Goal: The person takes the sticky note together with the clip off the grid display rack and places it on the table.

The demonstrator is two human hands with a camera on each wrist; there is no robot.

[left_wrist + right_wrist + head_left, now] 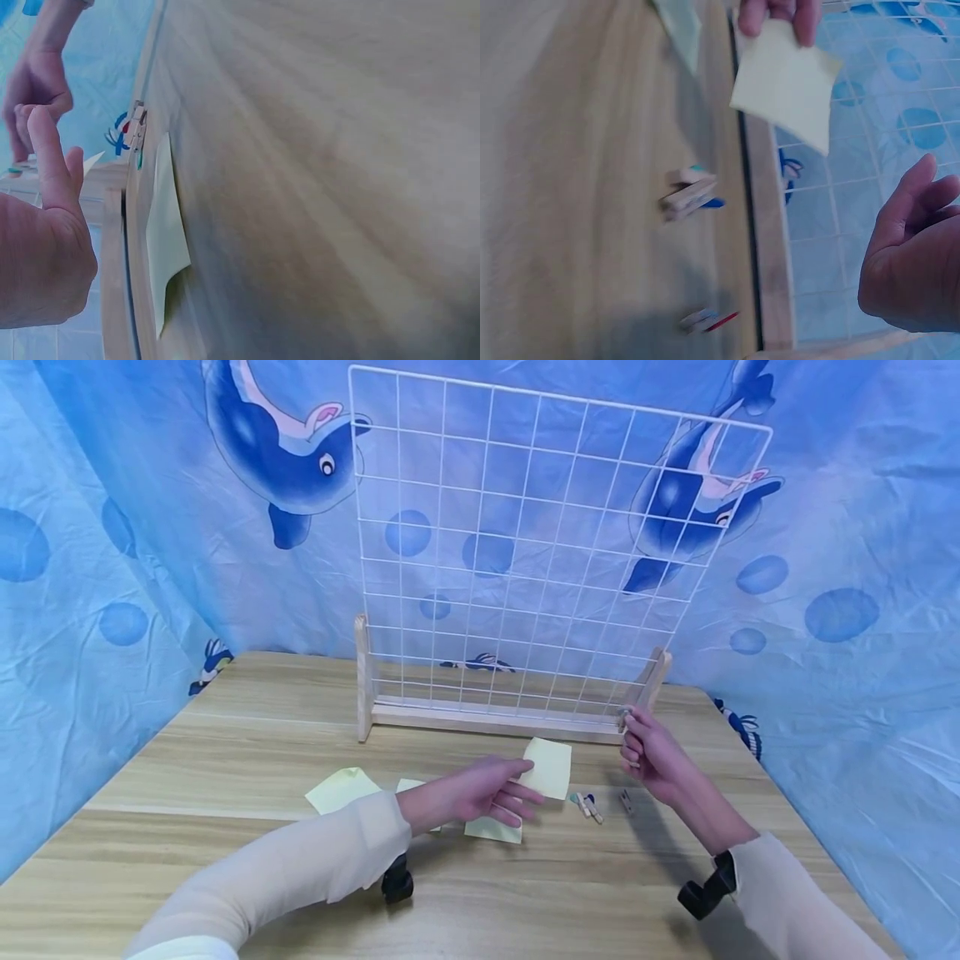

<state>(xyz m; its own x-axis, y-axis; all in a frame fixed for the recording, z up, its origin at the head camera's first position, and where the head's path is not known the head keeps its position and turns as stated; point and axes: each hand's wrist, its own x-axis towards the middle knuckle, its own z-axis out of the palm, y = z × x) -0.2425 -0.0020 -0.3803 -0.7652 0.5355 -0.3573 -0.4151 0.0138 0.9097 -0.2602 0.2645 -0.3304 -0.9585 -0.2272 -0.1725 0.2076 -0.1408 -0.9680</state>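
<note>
My left hand [483,789] pinches a pale yellow sticky note [553,770] by one edge, raised in front of the rack. In the right wrist view the held note hangs from the left fingertips [806,22], its lower corners loose. To the right, my right hand [658,760] is curled, with a small clothespin [30,163] between thumb and fingers near the rack's right foot. The white wire grid rack [517,547] stands upright behind both hands in a wooden base [495,718]. Part of the clothespin is hidden by the right hand.
More yellow sticky notes lie on the wooden table: one at left [341,789], one [493,829] under the left hand and another partly behind the left wrist. Small clothespins [587,807] lie between the hands, with one clothespin [627,802] apart. A blue dolphin-print curtain [840,693] surrounds the table.
</note>
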